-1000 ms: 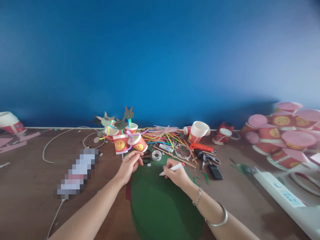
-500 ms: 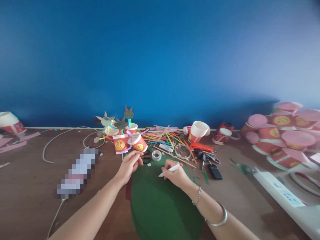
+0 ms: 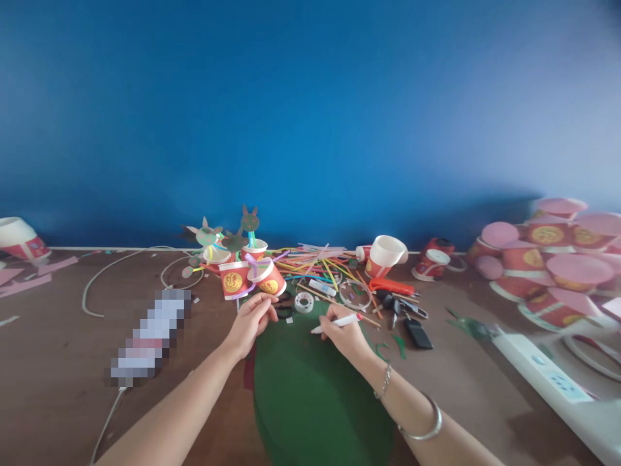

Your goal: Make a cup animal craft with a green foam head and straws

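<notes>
Pinching with the right hand (image 3: 345, 336) a white marker (image 3: 347, 320), slanted over the upper part of a green sheet (image 3: 301, 382); resting the left hand (image 3: 250, 323) by the sheet's upper left edge, fingers bent (impossible to tell whether around anything). Probably light and rigid, that marker, with a slim, smooth plastic barrel; best taken low, near the nib, for control, and pressed only gently. Likely thin and flexible, the matte green paper or card, rounded in outline and easy to crease or shift; best steadied flat with fingertips near the rim. Beyond it, a smooth white tape ring (image 3: 304, 302), slender colourful strips (image 3: 315, 262) in a loose heap, and tapered red-and-white cups (image 3: 233, 280), probably easily dented, on brown, wood-like tabletop (image 3: 63, 356).
</notes>
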Available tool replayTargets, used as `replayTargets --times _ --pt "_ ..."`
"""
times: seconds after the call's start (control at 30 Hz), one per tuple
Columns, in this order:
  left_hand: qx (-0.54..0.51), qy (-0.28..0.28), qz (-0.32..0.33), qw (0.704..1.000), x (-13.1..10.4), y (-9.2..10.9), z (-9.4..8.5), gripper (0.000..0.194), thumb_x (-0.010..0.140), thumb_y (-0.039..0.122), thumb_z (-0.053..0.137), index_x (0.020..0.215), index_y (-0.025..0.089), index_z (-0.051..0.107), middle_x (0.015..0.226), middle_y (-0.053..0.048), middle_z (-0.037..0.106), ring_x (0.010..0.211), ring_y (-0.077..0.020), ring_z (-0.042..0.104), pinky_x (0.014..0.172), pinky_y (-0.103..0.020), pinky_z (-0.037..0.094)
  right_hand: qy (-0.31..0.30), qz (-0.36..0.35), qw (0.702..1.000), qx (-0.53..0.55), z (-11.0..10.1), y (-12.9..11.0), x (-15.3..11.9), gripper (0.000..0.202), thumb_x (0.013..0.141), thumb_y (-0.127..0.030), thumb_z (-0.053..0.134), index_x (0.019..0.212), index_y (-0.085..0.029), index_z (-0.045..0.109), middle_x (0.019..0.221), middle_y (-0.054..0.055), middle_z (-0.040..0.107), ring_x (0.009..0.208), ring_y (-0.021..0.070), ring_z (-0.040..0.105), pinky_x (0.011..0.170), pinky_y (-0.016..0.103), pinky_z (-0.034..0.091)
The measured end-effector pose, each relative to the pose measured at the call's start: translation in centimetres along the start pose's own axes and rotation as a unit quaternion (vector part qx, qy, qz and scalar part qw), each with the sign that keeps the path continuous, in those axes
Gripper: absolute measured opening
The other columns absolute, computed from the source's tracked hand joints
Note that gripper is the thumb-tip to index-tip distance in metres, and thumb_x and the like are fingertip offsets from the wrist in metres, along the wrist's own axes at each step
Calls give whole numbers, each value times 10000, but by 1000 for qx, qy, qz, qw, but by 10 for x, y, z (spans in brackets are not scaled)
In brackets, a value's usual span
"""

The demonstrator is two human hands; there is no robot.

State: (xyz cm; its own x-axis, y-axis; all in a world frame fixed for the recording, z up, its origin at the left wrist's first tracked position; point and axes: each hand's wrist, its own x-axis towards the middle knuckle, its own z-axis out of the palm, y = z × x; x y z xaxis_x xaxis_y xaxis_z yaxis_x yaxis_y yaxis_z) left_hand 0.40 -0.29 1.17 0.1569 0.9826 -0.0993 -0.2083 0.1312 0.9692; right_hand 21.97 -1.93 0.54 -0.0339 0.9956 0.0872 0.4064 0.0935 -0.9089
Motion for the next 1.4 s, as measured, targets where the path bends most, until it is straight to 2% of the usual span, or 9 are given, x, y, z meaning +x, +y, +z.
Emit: replayTargets --times 0.3,0.6,1.0,1.4 --pt "0 0 -1 1000 -1 2 1 281 772 404 567 891 149 554 562 25 578 322 -4 218 360 -169 83 -16 23 999 -27 2 1 -1 215 742 -262 509 552 -207 425 453 -27 586 418 107 490 423 198 338" --pt "9 6 -7 1000 -1 2 2 291 749 417 579 872 154 564 551 26 576 318 -9 233 357 -170 92 -18 3 999 -39 0 -2 -2 237 744 -272 502 529 -217 419 462 -18 591 449 128 525 447 216 366" --pt "12 8 -13 1000 -2 3 3 295 748 420 579 882 158 558 559 27 576 322 -14 228 359 -173 93 -25 13 999 -26 0 -8 -3 230 726 -251 506 518 -214 415 443 -26 575 474 137 570 447 204 372" --pt "4 4 -4 1000 -2 3 2 281 766 410 569 883 154 563 562 24 580 320 -2 230 357 -167 92 -10 22 999 -36 1 0 -2 217 735 -255 505 540 -215 418 445 -28 575 427 117 498 424 202 341"
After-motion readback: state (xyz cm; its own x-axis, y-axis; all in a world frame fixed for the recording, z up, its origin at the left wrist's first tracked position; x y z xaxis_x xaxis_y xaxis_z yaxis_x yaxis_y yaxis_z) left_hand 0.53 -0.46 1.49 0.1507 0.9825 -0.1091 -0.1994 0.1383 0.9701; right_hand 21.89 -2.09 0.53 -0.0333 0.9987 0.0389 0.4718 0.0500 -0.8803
